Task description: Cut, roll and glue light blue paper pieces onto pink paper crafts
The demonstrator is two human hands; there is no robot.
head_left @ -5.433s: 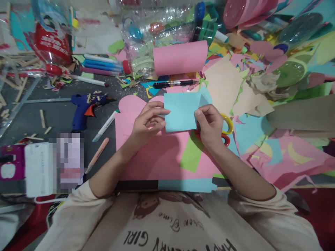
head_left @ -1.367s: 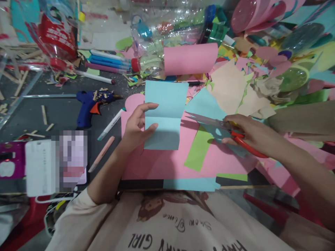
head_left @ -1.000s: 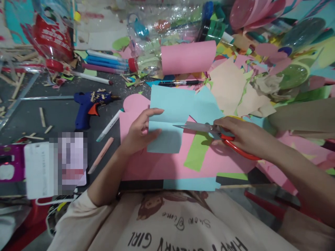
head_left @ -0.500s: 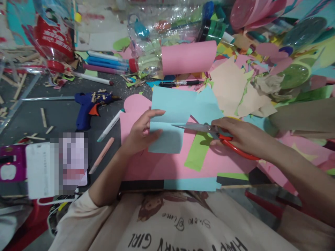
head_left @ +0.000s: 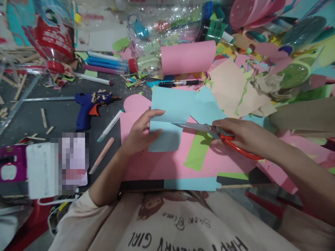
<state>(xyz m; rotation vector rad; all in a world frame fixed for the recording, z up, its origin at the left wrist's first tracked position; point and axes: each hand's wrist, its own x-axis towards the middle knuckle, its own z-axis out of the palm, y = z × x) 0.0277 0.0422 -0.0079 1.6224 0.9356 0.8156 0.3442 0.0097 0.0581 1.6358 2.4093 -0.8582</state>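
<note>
My left hand point(head_left: 142, 130) grips the left edge of a light blue sheet of paper point(head_left: 170, 101), thumb and fingers around a crease or cut across its middle. My right hand point(head_left: 235, 134) is closed on the red handles of a pair of scissors point(head_left: 193, 126). Their blades point left and lie along that line in the blue paper, tip near its middle. Under the paper is a large pink sheet point(head_left: 157, 167). A green paper strip point(head_left: 197, 151) lies on the pink sheet, below the blades. Another light blue piece point(head_left: 209, 106) sits to the right.
A blue glue gun point(head_left: 87, 106) and two pens lie to the left, with a phone point(head_left: 74, 160) nearer me. A pink paper roll point(head_left: 188, 57), plastic bottles and several markers point(head_left: 107, 62) line the back. Paper scraps point(head_left: 230, 85) are heaped on the right.
My right hand and the scissors have shifted very slightly right. The lower flap of the blue paper has tilted a little. My left hand stays in place.
</note>
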